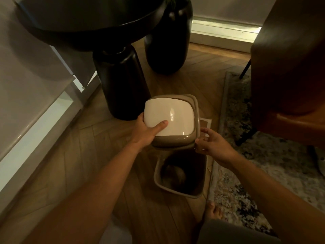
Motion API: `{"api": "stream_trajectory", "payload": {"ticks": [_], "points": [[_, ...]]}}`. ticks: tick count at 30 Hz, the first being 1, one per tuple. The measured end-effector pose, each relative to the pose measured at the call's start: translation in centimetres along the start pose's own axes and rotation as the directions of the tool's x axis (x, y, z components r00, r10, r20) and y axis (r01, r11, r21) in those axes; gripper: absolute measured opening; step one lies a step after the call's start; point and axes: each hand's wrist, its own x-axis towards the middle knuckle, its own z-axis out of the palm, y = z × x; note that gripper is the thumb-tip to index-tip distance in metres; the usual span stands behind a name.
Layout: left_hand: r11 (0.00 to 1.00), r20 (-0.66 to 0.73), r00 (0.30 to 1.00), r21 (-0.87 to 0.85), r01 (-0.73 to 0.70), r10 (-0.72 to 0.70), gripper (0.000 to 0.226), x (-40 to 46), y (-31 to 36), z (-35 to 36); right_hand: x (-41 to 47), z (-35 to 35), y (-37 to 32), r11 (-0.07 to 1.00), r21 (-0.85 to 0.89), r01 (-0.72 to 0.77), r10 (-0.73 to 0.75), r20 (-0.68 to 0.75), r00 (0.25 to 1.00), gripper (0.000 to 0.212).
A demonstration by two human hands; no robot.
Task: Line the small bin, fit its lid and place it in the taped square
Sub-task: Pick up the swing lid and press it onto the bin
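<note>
Lid [171,121] in your two hands sits at the centre of the frame, held in the air above the open bin [181,175]. Your left hand [146,131] grips its left edge, the thumb pressed flat across the cream swing flap and the other fingers hidden underneath. Your right hand [212,143] holds the lower right corner of the taupe frame, fingertips curled on the rim, the palm clear of it. Both hands are closed on the lid and set apart by its width.

The bin stands on the wooden floor [73,166] just below the lid in the frame, lower centre, its mouth uncovered. Its inside is dark, with a pale blurred shape at the bottom; you cannot tell whether that is a liner. The bin's right side lies close to the edge of the patterned rug [246,189].

Just right of the lid, a corner of the white taped square [206,120] shows on the floor, the rest hidden behind the lid and your right hand. The bin stands nearer to you than that tape.

Two black rounded table legs [123,85] stand in the upper centre. A brown chair [290,67] fills the upper right. Your bare toes [213,211] show at the lower right, near the bin.
</note>
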Motion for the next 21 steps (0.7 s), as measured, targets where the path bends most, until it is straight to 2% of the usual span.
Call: {"api": "stream_trajectory", "payload": {"ticks": [5,9,11,14,21], "points": [[0.990,0.103,0.994,0.130,-0.048,0.035,0.121,0.5,-0.9,0.5,1.2,-0.4,-0.4,0.994,-0.082,0.079,-0.089,-0.137,0.986,0.055],[0.972,0.174,0.984,0.232,-0.017,-0.024,0.125,0.9,-1.9,1.3,1.9,-0.7,0.0,0.965,-0.215,0.148,-0.183,-0.153,0.971,0.040],[0.958,0.219,0.974,0.288,-0.006,-0.060,0.124,0.9,-2.6,1.5,2.2,-0.8,0.7,0.953,-0.270,0.135,-0.184,-0.165,0.969,0.041],[0.943,0.284,0.954,0.333,0.001,-0.101,0.124,0.9,-3.5,2.0,2.7,-1.2,1.9,0.937,-0.346,0.053,-0.125,-0.189,0.974,0.065],[0.944,0.332,0.938,0.331,-0.012,-0.105,0.123,0.6,-5.0,3.0,3.5,-2.1,4.5,0.797,-0.604,-0.022,-0.107,-0.178,0.978,0.050]]}}
